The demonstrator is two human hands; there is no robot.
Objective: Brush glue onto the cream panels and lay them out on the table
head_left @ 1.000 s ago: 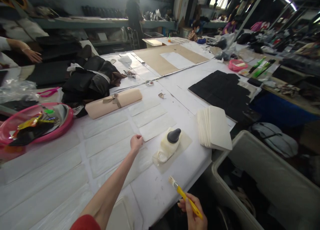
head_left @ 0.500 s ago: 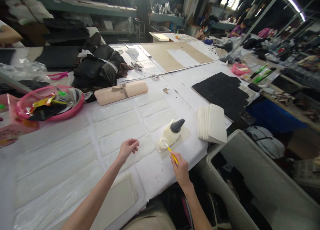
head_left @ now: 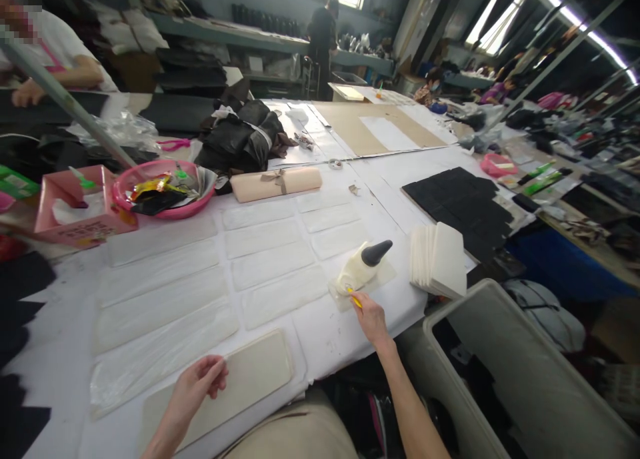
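My right hand (head_left: 371, 318) grips a thin yellow-handled brush (head_left: 355, 299), its tip at the opening in a cream-white glue bottle (head_left: 354, 270). The bottle has a dark cone-shaped cap (head_left: 377, 252) and lies tilted on a translucent sheet (head_left: 386, 279). My left hand (head_left: 203, 381) hovers over a stack of off-white rectangular panels (head_left: 255, 369) at the near edge, fingers curled and thumb pressed to them; whatever they may hold is hidden. Several pale translucent strips (head_left: 273, 262) lie in rows on the white-covered table (head_left: 320, 336).
Right of the bottle stands a stack of cream pads (head_left: 440, 259), with black sheets (head_left: 457, 202) behind. A large grey bin (head_left: 480, 292) adjoins the table's right edge. A pink basin (head_left: 165, 206), a pink box (head_left: 83, 212) and a beige roll (head_left: 277, 184) sit farther back. A co-worker's arm (head_left: 65, 82) shows upper left.
My left hand has moved from above the strips near the bottle back over the near panel stack. My right hand keeps the brush at the bottle's opening. The view has shifted left.
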